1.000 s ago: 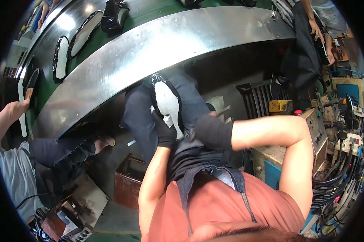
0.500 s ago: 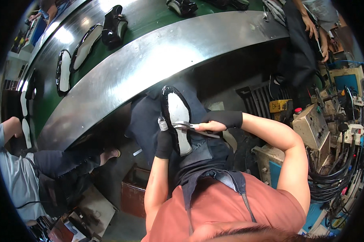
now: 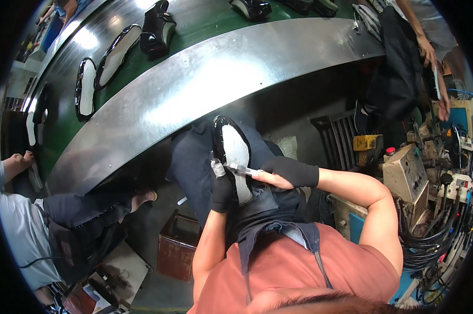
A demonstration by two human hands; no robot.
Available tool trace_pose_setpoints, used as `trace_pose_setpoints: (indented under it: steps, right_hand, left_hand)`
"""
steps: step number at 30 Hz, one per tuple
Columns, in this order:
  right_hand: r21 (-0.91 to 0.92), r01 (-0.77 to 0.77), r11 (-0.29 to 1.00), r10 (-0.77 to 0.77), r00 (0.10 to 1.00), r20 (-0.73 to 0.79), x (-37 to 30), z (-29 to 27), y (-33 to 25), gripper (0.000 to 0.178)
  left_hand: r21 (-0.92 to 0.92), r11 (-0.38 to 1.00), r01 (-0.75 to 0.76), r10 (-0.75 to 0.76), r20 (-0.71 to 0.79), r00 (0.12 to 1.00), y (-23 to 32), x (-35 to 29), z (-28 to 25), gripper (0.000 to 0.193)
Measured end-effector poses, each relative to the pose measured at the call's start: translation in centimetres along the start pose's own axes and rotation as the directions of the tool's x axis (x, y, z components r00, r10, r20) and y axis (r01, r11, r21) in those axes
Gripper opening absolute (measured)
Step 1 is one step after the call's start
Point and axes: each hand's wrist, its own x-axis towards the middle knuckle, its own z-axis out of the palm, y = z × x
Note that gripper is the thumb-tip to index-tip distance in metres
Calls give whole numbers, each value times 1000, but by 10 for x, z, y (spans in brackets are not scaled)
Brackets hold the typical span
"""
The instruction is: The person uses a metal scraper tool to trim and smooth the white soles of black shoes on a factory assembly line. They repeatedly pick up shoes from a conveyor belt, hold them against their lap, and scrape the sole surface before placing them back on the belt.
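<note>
On my lap lies a glossy black shoe upper [image 3: 234, 141], its pale sole board facing up and its toe pointing away from me. My left hand [image 3: 223, 188], in a dark fingerless glove with a silver-wrapped finger, grips the upper along its left side. My right hand [image 3: 278, 175], gloved the same way, is closed around the handles of metal pincers [image 3: 240, 169]. The head of the pincers lies across the middle of the sole board, close to my left fingers. Whether the jaws bite on anything is too small to tell.
Ahead curves a metal-edged bench [image 3: 205, 78] with a green belt [image 3: 63, 120] carrying several black shoes [image 3: 84, 89]. Co-workers are at left [image 3: 24, 225] and upper right [image 3: 427, 52]. A brown box [image 3: 176, 251] stands left of me. Machinery [image 3: 404, 162] with cables stands right.
The pincers have turned in my right hand, so their head shows from another side. My left hand and the shoe have shifted slightly right and nearer. A left co-worker's hand has moved onto a sole.
</note>
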Motion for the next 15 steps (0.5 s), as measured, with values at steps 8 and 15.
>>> trace_pose_setpoints:
  steps: [8,15]
  right_hand:
    - [-318,178,931,-241,955,-172,17,14,60,40]
    - [-467,140,873,-56,980,189,-2,-48,-18,41]
  left_hand:
    - [549,751,-366,443,-8,896,1,19,13,50]
    - [737,526,-423,547,87,833,1,14,-2,56]
